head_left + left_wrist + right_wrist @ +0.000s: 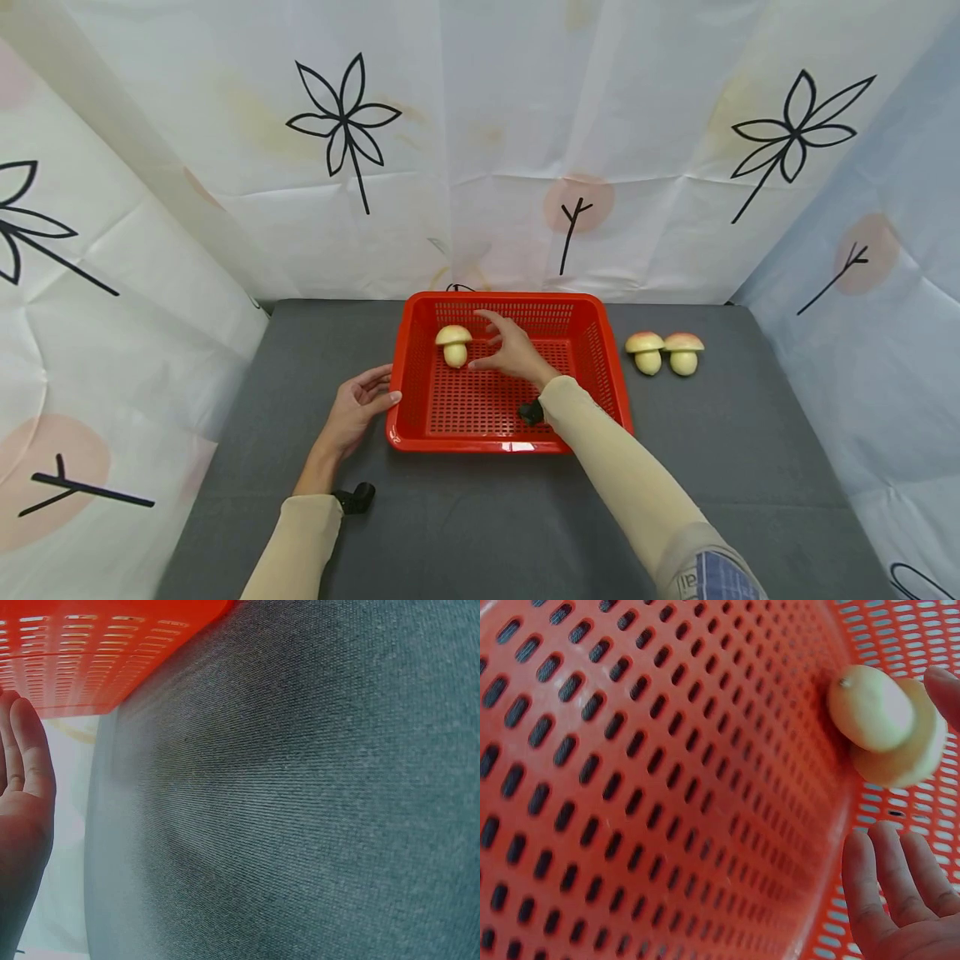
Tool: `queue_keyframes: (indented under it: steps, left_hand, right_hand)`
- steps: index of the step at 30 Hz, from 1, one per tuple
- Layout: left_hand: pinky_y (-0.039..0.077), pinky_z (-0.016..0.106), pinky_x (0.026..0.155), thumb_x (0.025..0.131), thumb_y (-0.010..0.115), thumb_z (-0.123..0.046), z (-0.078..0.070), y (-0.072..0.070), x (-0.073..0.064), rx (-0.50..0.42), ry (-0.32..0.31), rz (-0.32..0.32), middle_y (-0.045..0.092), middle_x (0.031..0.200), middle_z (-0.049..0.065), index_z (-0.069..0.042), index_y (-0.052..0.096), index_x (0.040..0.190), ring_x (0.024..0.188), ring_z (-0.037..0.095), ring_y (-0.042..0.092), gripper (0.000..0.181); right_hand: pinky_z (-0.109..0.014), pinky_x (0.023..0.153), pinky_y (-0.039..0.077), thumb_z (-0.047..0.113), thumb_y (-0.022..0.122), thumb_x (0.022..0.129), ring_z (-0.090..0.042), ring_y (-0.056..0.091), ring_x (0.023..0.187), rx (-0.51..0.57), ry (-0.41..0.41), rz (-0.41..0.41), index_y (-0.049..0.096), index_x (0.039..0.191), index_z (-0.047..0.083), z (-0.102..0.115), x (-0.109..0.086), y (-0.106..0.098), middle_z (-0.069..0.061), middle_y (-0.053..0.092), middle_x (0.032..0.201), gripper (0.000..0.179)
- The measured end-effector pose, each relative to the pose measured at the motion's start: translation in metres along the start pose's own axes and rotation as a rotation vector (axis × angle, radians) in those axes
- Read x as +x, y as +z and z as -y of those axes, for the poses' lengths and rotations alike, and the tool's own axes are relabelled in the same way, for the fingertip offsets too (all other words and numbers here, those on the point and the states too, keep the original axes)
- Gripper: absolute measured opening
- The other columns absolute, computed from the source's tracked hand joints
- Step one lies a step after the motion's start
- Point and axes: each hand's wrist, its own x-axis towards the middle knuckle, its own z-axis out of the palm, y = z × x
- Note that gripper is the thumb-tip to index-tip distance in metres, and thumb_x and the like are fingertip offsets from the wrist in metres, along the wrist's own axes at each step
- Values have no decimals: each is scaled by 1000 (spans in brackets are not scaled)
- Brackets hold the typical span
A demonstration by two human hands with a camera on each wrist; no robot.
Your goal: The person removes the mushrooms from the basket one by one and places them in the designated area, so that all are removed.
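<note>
A red plastic basket (465, 444) with slotted walls sits on the grey table. Inside it, near the left wall, stands a toy mushroom (454, 346) with a pale cap and stem. My right hand (517, 352) is over the basket just right of that mushroom, thumb and fingers spread apart, holding nothing. In the right wrist view the mushroom (874, 712) shows beyond the fingertips (889, 836), with a gap between. At the basket's left rim is my left hand (360, 408), its thumb by the rim and its fairly straight fingers (30, 742) along the outer wall.
Two more toy mushrooms with reddish-yellow caps, one (646, 352) beside the other (683, 352), stand on the table (720, 450) right of the basket. White patterned cloth (487, 125) hangs behind and at both sides. A dark wire loop (459, 287) shows behind the basket.
</note>
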Motion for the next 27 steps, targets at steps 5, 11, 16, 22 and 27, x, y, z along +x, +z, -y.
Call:
queue_keyframes:
  steps: [5, 11, 16, 22, 27]
  left_hand:
    - [54, 24, 91, 92, 67, 6, 1, 0, 1, -7, 4, 1, 57, 131, 24, 13, 45, 142, 108, 15, 62, 55]
    - [54, 24, 91, 92, 68, 6, 0, 0, 1, -13, 4, 2, 60, 128, 17, 13, 46, 143, 108, 15, 62, 56]
    - [54, 24, 91, 92, 67, 7, 1, 0, 1, -15, 6, 5, 56, 132, 26, 14, 45, 143, 108, 15, 62, 56]
    - [54, 23, 90, 91, 66, 10, 1, 0, 2, -22, 20, 1, 59, 128, 19, 16, 45, 141, 107, 16, 62, 55]
    - [54, 23, 90, 91, 66, 10, 1, 0, 1, -29, 20, -1, 61, 125, 14, 16, 45, 141, 107, 17, 62, 55]
  right_hand:
    - [-49, 92, 53, 12, 90, 78, -38, 58, 117, -10, 7, 5, 38, 157, 20, -4, 9, 13, -22, 48, 138, 95]
    - [-45, 92, 53, 10, 91, 76, -36, 57, 114, -38, 4, 22, 37, 158, 21, -4, 19, 25, -20, 48, 132, 98]
    - [-48, 98, 49, 9, 92, 74, -32, 50, 115, -104, -8, 15, 39, 157, 20, -4, 24, 31, -17, 50, 133, 99]
    - [-50, 100, 46, 14, 93, 74, -29, 49, 115, -175, 27, 16, 40, 157, 23, -5, 25, 37, -16, 48, 134, 98]
    - [-50, 100, 47, 15, 94, 73, -30, 51, 113, -174, 58, 6, 45, 152, 23, -5, 24, 40, -15, 47, 131, 93]
